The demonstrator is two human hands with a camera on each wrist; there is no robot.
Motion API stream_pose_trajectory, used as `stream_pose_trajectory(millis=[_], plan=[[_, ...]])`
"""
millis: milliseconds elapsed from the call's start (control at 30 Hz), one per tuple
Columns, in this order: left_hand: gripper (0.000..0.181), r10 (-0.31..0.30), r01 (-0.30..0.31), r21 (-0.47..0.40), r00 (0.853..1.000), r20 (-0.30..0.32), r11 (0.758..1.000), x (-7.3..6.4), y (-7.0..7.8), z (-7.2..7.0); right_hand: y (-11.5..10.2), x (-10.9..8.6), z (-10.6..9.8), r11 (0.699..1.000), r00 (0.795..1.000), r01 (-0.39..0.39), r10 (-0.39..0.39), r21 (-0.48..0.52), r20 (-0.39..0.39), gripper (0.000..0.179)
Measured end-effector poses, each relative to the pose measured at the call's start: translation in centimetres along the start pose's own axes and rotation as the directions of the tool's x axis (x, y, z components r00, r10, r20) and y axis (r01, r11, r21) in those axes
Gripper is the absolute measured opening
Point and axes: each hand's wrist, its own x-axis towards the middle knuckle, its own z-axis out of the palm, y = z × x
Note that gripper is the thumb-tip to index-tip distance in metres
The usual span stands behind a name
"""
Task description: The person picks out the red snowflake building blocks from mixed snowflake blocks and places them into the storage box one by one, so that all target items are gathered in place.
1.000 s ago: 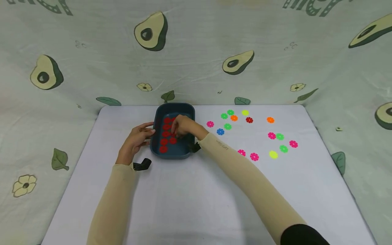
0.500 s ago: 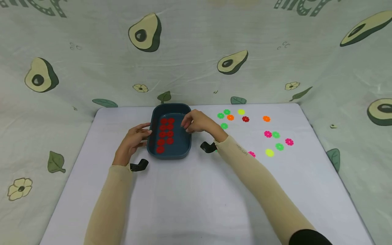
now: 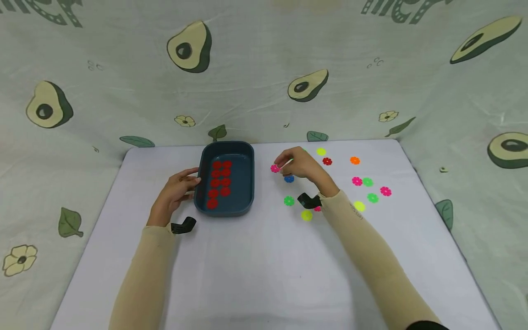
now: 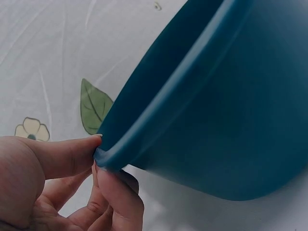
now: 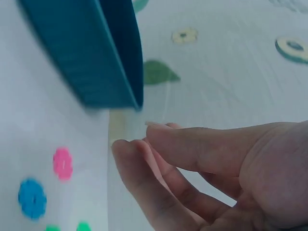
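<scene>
The dark blue plastic tray [image 3: 241,185] stands on the white table, several red notched discs [image 3: 214,183] laid in two rows along its left half. My left hand [image 3: 173,195] pinches the tray's left rim; the left wrist view shows thumb [image 4: 72,155] above and fingers below the tray wall [image 4: 216,110]. Right of the tray, my right hand [image 3: 303,166] hovers by a pink notched disc [image 3: 274,168] and a blue one [image 3: 289,179]. Its fingers are loosely bent, thumb and index fingertips close together, and nothing shows between them in the right wrist view.
More notched discs lie scattered on the right of the table: a dark red disc [image 3: 327,161], an orange disc [image 3: 354,160], a yellow disc [image 3: 306,215], a green disc [image 3: 288,201] and others. A patterned cloth [image 3: 247,91] hangs behind the table.
My right hand has left the inside of the tray and moved right, over the loose discs. My left hand keeps its place at the tray's rim. The head view has shifted slightly.
</scene>
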Motion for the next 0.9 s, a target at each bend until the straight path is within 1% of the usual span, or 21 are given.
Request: stream_pose_trajectory(millis=[133, 267, 433, 633, 900], plan=[[0.061, 0.001, -0.001, 0.001, 1.000, -0.006, 1.000, 0.1, -0.1, 0.0, 2.0, -0.6, -1.7, 0.999, 0.997, -0.034, 0.036, 0.042, -0.063, 0.029], [0.061, 0.010, -0.010, 0.006, 1.000, -0.002, 1.000, 0.2, -0.2, 0.0, 3.9, -1.0, -3.1, 0.993, 0.989, -0.078, 0.089, 0.092, -0.122, 0.033], [0.061, 0.009, -0.009, 0.003, 1.000, 0.002, 1.000, 0.1, -0.2, 0.0, 6.1, -1.7, -4.6, 0.985, 0.970, -0.122, 0.144, 0.123, -0.197, 0.035], [0.061, 0.011, -0.011, -0.006, 1.000, 0.000, 1.000, 0.1, -0.1, 0.0, 8.4, -2.4, -5.8, 0.974, 0.947, -0.136, 0.181, 0.179, -0.265, 0.038], [0.061, 0.008, -0.008, -0.008, 1.000, -0.004, 1.000, 0.0, -0.1, 0.0, 10.8, -2.7, -7.0, 0.974, 0.917, -0.168, 0.212, 0.155, -0.339, 0.039]])
